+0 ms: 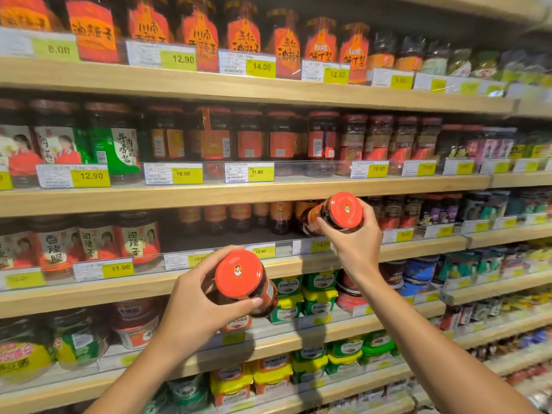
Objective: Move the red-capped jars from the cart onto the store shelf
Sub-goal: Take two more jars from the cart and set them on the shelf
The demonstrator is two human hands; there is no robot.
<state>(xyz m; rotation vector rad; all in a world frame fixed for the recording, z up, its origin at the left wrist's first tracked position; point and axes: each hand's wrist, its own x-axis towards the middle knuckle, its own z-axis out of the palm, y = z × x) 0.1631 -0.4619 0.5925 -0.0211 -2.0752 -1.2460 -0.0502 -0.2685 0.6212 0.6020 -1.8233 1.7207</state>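
Red-capped jar (337,215), dark sauce, orange label: held tilted in right hand (355,239), fingers wrapped round the glass body, cap facing the camera, base pointing into the third wooden shelf (418,249) just in front of a row of like jars (260,218) set far back. Second red-capped jar (243,280): held in left hand (194,309), fingers and thumb closed round its body, lower, in front of the shelf edge, clear of the shelf. Yellow price tags (261,251) line the shelf fronts. Cart not in view.
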